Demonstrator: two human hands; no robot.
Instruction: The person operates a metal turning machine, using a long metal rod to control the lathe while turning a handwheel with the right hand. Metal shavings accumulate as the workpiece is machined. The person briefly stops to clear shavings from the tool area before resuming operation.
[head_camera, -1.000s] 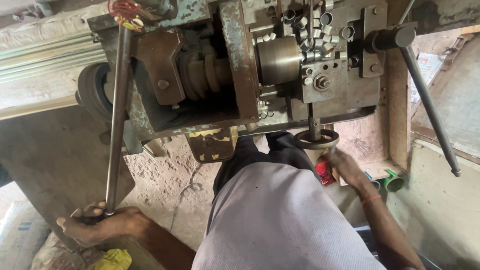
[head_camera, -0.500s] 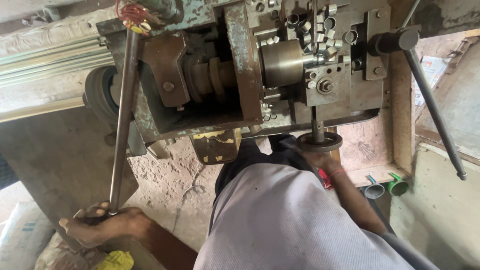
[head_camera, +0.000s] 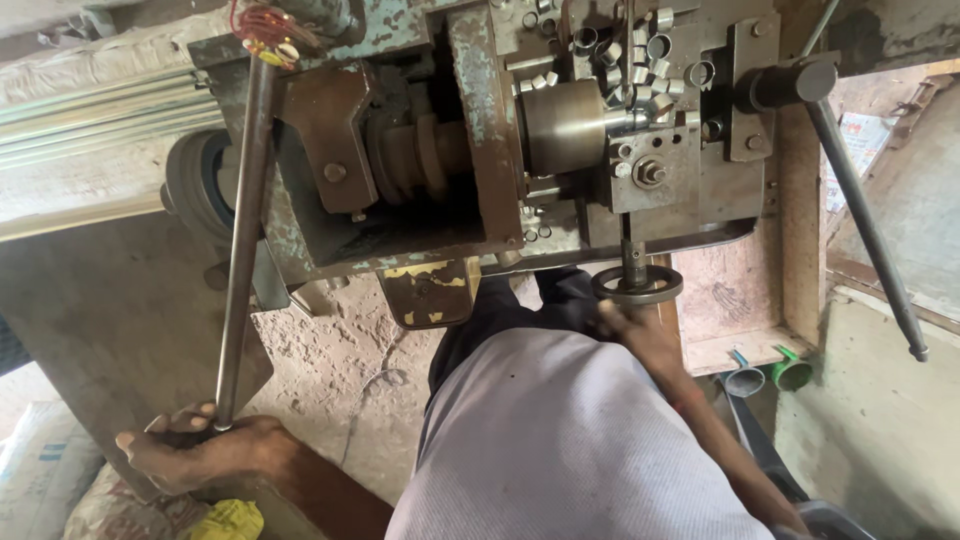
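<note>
Steel, long and stiff, the lever rod (head_camera: 238, 250) likely feels heavy; the left hand (head_camera: 195, 448) wraps its bottom end, while the right hand (head_camera: 640, 325) grips the small handwheel (head_camera: 637, 285) under the machine (head_camera: 500, 140).

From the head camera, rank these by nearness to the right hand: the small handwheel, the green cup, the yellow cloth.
1. Small handwheel: at the right hand's fingertips, just above it.
2. Green cup: lower right, on the floor beside a grey one.
3. Yellow cloth: far off at bottom left, near the left hand.
</note>
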